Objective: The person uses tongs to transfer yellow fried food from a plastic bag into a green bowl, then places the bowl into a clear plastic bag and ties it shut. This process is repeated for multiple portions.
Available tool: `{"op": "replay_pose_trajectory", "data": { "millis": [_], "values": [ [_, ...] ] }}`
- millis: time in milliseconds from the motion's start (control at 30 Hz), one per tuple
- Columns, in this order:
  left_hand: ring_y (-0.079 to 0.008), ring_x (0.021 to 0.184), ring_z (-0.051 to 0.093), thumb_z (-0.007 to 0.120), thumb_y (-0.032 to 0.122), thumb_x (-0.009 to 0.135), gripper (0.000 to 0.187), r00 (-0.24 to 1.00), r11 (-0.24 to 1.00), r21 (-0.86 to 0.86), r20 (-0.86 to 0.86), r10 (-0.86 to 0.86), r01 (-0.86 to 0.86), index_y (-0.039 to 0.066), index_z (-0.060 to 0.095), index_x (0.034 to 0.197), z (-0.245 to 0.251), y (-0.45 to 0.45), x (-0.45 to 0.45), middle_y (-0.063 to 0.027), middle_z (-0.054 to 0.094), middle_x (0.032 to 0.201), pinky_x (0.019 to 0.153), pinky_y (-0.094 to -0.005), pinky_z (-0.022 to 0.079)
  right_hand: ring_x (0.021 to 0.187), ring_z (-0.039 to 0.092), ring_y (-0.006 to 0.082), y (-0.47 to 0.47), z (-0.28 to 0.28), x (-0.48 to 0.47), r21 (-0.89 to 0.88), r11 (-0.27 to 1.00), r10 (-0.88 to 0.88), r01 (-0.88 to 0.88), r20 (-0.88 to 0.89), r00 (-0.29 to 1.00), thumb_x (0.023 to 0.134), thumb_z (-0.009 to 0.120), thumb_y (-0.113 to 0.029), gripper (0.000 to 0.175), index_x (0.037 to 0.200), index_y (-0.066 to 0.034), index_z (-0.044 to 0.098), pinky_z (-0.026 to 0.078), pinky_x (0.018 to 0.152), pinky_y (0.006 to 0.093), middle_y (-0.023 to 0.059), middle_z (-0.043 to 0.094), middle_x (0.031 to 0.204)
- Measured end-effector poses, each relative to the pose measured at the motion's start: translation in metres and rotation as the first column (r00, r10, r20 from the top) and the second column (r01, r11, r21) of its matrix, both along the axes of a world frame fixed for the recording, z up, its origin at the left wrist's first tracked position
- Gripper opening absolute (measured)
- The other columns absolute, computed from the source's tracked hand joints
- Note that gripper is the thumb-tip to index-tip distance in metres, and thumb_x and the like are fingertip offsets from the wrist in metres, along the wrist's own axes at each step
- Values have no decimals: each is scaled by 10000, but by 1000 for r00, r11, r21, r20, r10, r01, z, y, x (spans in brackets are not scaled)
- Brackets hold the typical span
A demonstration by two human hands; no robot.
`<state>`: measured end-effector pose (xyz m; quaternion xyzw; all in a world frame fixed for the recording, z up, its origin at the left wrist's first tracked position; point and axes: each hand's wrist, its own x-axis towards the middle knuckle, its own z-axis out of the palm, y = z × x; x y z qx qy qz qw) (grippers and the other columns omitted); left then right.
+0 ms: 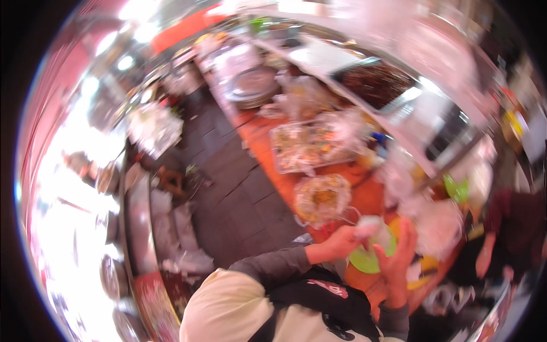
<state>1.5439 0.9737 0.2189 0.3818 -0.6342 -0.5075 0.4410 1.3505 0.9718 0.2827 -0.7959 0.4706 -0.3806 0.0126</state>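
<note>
My left hand (337,244) is closed around a whitish, pink-tinged item (368,225), too blurred to tell what it is. Just to the right, my right hand (398,252) is raised with its fingers apart, and nothing shows in it. Between and below both hands lies a bright green plate or shallow bowl (364,261) on an orange tabletop (273,158), partly covered by the hands. Beyond my left hand stands a plastic-lined bowl (323,197) of yellowish food. Behind that is a clear-plastic-covered tray (314,143) of mixed food.
Stacked round metal trays (252,85) and plastic bags (436,228) crowd the table. A glass-sided case (376,83) with dark red contents runs along the far side. Dark tiled floor (239,192) lies left. Another person's hand (485,260) is at right.
</note>
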Motion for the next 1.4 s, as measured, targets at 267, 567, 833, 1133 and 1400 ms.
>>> {"op": "replay_pose_trajectory", "data": {
  "millis": [267,567,833,1133,1400],
  "values": [
    [-181,609,644,566,303,973,246,995,999,14,88,-48,47,80,672,967,37,13,104,-67,640,663,616,-338,513,798,555,101,-33,-18,40,781,476,236,-404,329,914,843,643,-49,176,1003,17,615,439,732,241,33,617,875],
    [-204,572,658,522,354,984,405,982,999,-43,188,25,-18,58,660,744,42,13,149,-35,658,578,588,-340,510,601,486,72,-48,-55,95,544,693,355,-473,313,881,944,602,-121,134,864,-13,611,400,593,200,-9,525,676],
    [-180,576,642,531,339,977,376,963,997,17,256,-80,79,64,703,788,36,4,154,-9,646,546,619,-328,512,522,439,41,-70,-71,64,626,608,297,-489,391,871,929,629,-126,153,808,-36,601,326,480,200,-29,513,641],
    [-365,1114,558,704,311,839,613,819,832,-360,240,520,-422,14,502,1336,15,-20,152,-191,583,1231,919,-447,450,546,385,27,-76,-81,62,470,853,7,-225,422,907,933,636,-157,219,740,-71,579,273,476,195,-52,497,642],
    [-189,809,617,735,315,814,360,983,980,84,-23,184,-182,0,662,972,-14,-27,118,-127,660,850,765,-345,496,548,353,23,-72,-84,52,407,822,290,-399,303,908,958,584,-191,315,671,-101,492,259,491,207,-61,459,624]
  ]
}}
